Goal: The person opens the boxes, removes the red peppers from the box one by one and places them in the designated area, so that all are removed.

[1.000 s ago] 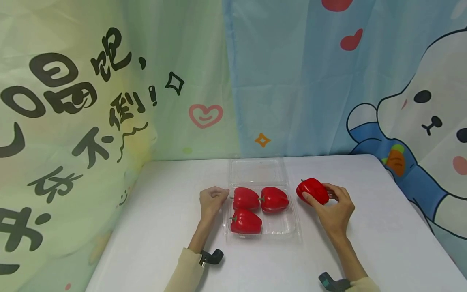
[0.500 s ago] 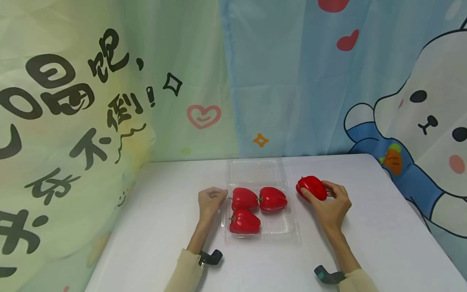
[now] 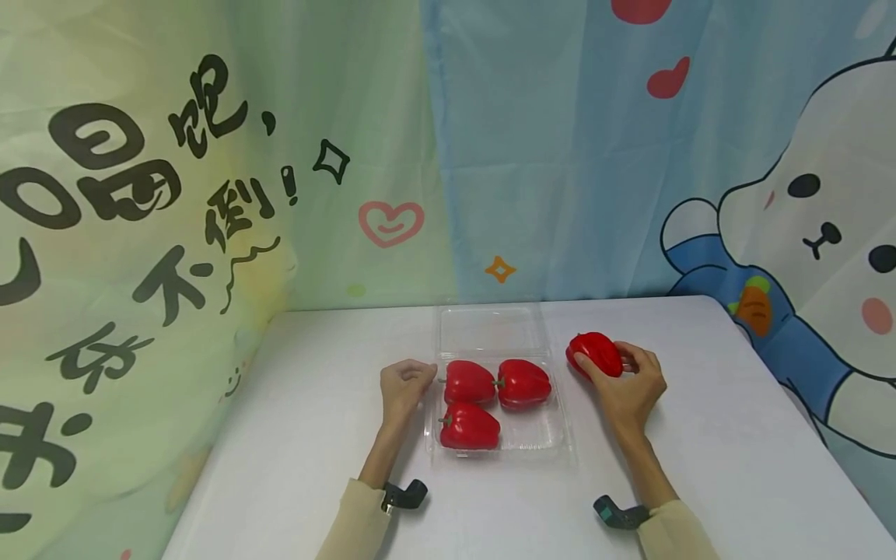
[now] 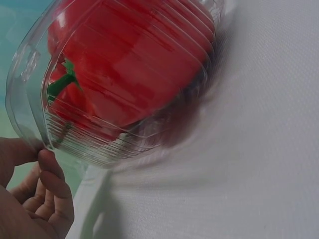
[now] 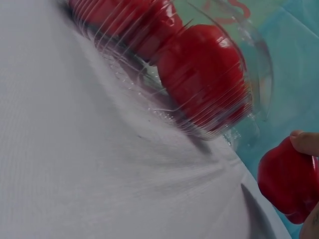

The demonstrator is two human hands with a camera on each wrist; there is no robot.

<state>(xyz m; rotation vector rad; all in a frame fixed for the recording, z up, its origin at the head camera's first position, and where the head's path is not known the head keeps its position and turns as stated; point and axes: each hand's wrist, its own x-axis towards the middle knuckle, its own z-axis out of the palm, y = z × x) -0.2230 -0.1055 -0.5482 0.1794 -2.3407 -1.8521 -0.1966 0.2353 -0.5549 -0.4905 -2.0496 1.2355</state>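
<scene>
A clear plastic clamshell box point(image 3: 532, 435) lies with its lid laid back. Inside it are three red bell peppers: one at the back left point(image 3: 469, 382), one at the back right point(image 3: 523, 383) and one at the front left point(image 3: 470, 425). My left hand point(image 3: 404, 393) pinches the box's left rim between thumb and forefinger, plain in the left wrist view point(image 4: 42, 189). To the right of the box, my right hand point(image 3: 633, 389) holds another red bell pepper point(image 3: 595, 354), thumb on its near side. The right wrist view shows that pepper point(image 5: 289, 179) apart from the box.
The box's clear lid point(image 3: 493, 327) extends toward the back edge of the white-covered table point(image 3: 336, 342). Behind the table hangs a printed curtain point(image 3: 518, 155). Both wrists wear dark camera mounts.
My right hand has shifted slightly away from me and to the left with its bell pepper. The left hand stays at the box rim, and the box and its peppers keep their places.
</scene>
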